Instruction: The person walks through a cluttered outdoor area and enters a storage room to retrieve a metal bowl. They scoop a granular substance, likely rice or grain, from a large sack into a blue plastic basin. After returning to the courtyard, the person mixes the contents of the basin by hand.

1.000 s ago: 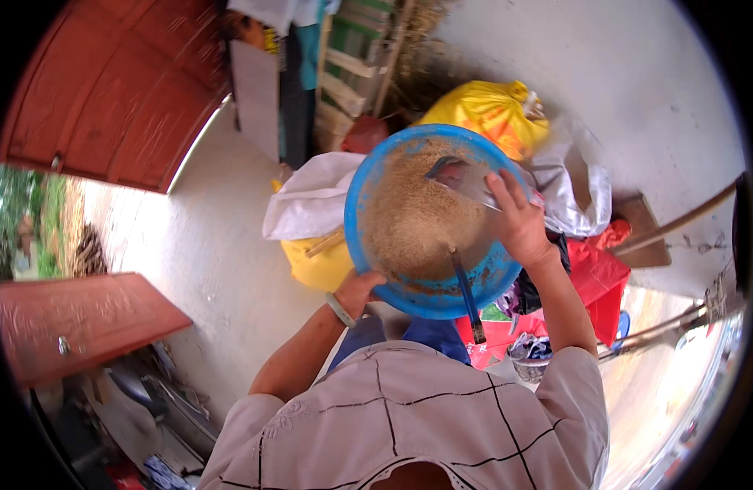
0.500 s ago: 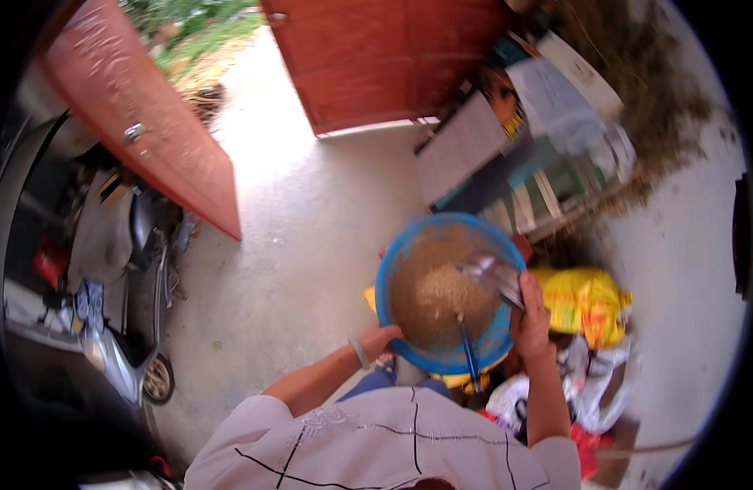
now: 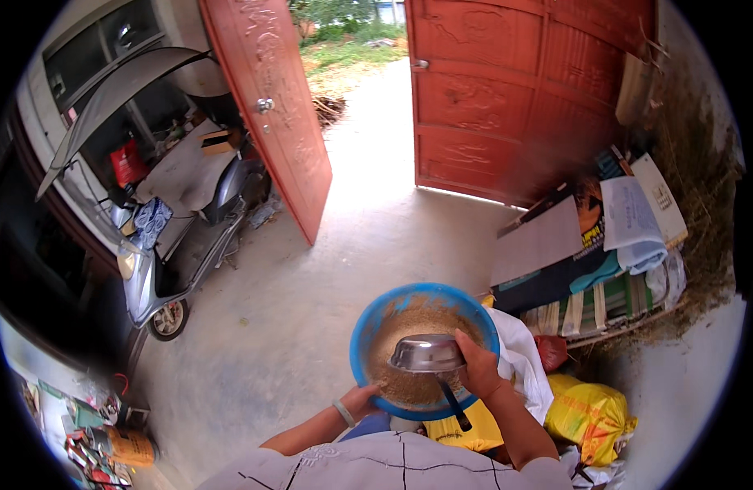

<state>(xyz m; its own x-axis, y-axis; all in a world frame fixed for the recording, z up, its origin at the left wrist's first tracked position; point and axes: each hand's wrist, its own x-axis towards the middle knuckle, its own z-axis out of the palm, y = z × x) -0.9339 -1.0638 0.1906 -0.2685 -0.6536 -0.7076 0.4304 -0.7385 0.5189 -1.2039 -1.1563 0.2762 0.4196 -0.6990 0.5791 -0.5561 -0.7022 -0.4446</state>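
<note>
Concrete floor (image 3: 311, 327) runs out through two red doors, one (image 3: 270, 106) swung open at left, one (image 3: 515, 98) at right. One grey scooter (image 3: 172, 261) stands by the left wall, small coloured packets (image 3: 107, 445) at its lower corner. Left hand (image 3: 361, 402) grips the near rim of one blue basin (image 3: 368, 335) of brown grain, fingers curled on it. Right hand (image 3: 478, 367) is clamped on one steel bowl (image 3: 427, 353), held inside the basin over the grain. One yellow sack (image 3: 589, 416) lies right of it, flat boards (image 3: 548, 241) and folded sheets stacked behind. Half a second ago the view faced further left; the bowl sat higher.
</note>
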